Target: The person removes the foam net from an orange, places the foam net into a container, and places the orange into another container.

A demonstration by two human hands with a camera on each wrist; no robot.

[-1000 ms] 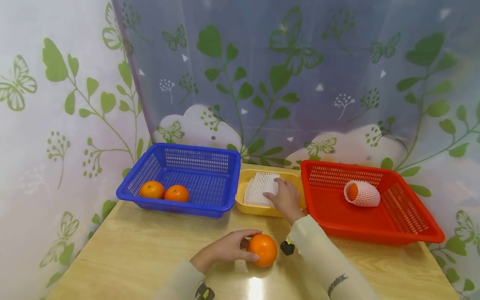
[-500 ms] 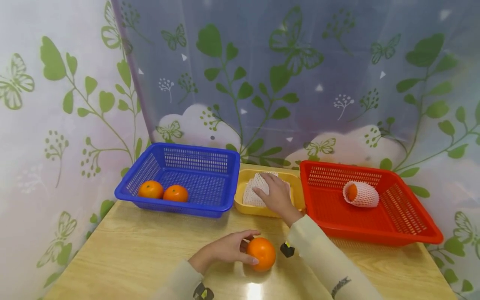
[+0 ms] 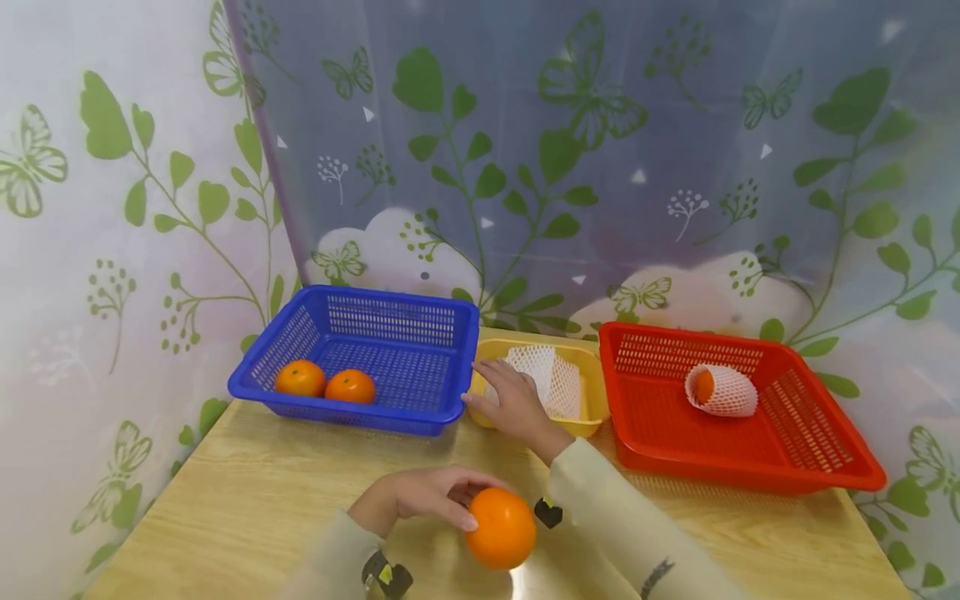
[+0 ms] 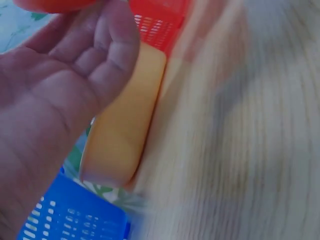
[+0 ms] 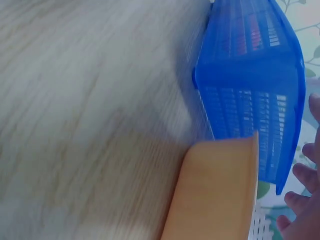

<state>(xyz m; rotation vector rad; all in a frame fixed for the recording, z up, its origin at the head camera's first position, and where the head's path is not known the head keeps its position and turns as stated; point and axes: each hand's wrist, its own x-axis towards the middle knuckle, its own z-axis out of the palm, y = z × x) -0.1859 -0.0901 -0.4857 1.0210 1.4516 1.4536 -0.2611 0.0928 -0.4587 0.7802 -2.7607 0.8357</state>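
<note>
My left hand grips an orange from its left side, thumb in front, near the table's front; in the left wrist view the orange shows only at the top edge. My right hand reaches over the left end of a yellow tray, fingertips by the blue basket's right rim. Its fingers look spread in the right wrist view, with nothing visible between them. White foam net sleeves lie in the tray, partly hidden by that hand.
A blue basket on the left holds two oranges. On the right, a red basket contains an orange in a foam sleeve. All stand on a wooden table before a patterned curtain.
My right hand has moved left across the foam sleeves toward the blue basket, uncovering the tray's right part. The left hand has shifted slightly left and nearer the camera with the orange.
</note>
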